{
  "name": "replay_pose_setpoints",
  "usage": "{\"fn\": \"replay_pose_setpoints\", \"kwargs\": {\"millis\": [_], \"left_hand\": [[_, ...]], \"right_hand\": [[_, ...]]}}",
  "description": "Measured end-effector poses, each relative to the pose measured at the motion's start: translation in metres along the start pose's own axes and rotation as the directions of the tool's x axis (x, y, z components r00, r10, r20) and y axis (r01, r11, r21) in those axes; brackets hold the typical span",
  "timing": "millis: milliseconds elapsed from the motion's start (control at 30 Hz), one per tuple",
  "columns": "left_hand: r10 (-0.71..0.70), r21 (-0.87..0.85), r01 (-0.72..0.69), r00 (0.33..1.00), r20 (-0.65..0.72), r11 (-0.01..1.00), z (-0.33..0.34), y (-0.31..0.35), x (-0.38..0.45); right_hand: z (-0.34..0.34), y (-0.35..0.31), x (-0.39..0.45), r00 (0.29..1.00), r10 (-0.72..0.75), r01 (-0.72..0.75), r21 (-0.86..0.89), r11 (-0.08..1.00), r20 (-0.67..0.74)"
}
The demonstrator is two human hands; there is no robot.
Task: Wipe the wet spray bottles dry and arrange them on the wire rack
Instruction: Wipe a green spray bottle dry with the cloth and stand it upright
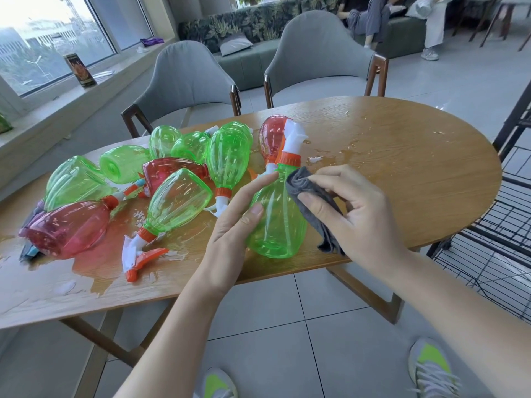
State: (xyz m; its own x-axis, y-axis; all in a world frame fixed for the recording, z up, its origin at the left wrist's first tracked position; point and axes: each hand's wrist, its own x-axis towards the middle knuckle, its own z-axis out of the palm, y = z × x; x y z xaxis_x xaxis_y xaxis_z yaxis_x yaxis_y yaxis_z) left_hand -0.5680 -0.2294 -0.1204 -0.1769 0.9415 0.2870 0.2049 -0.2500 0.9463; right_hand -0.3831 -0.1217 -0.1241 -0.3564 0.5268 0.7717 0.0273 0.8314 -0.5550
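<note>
Two sneakers (431,369) with neon-yellow toes stood on grey floor tiles at the bottom edge, below two bare forearms reaching toward a wooden table (402,173). At the table's near edge the left hand (232,222) held a green spray bottle (277,222) from its left side, thumb across the body and index finger stretched up toward the orange collar under its white nozzle. The right hand (353,214) pinched a folded grey cloth (313,202) between thumb and curled fingers, pressing it against the bottle's right shoulder. To the left, more green and red spray bottles (178,196) lay on their sides in a loose pile among puddles of water (138,222). A black wire rack (505,225) stood at the right, just beside the table. Two grey chairs (319,61) faced the far side.
</note>
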Motion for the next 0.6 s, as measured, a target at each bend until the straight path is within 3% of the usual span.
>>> {"fn": "replay_pose_setpoints", "kwargs": {"millis": [200, 400, 600], "left_hand": [[-0.015, 0.053, 0.018, 0.998, -0.057, 0.998, -0.001, -0.001, 0.002], [-0.024, 0.044, 0.024, 1.000, -0.002, 0.999, -0.001, -0.002, 0.003], [-0.028, 0.080, 0.033, 0.998, -0.063, 0.996, -0.004, -0.003, 0.003]], "right_hand": [[0.005, -0.003, -0.015, 0.982, -0.159, 0.168, -0.074, 0.983, 0.105], [0.003, -0.003, -0.006, 0.995, -0.095, 0.097, -0.090, 0.991, 0.021], [0.008, -0.004, -0.028, 0.921, -0.292, 0.327, -0.101, 0.940, 0.259]]}}
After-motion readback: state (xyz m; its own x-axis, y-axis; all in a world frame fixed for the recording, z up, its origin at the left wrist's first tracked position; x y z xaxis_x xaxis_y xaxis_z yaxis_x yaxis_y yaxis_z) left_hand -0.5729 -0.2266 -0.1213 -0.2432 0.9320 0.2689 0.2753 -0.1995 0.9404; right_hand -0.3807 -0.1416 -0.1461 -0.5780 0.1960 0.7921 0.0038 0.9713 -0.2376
